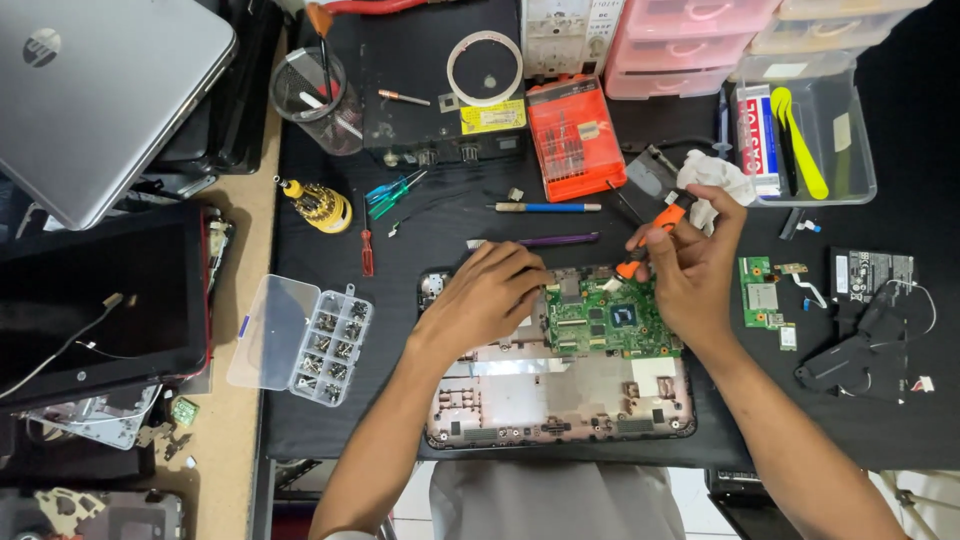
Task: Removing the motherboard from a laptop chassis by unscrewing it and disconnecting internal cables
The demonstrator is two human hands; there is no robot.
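We see an opened laptop base (560, 400) lying near the front edge of the dark surface (450, 220), its green circuit board (610, 322) seated in the rear half of the shell. The ground around it is crowded: a clear screw organiser (318, 345) sits just left, purple (545, 240) and blue (548, 207) tools lie just behind, and a small green card (762, 292) and black parts (860, 345) lie to the right, so open room is mostly a narrow band on each side. Our left hand (485, 298) rests palm down on the base's rear left part, fingers curled against the board's left edge, its grip closed on nothing we can make out. Our right hand (690, 270) hovers over the board's rear right corner, wrist bent, fingers pinched tight around an orange-handled screwdriver (655, 232), whose tip seems to meet the board, though fingers hide it.
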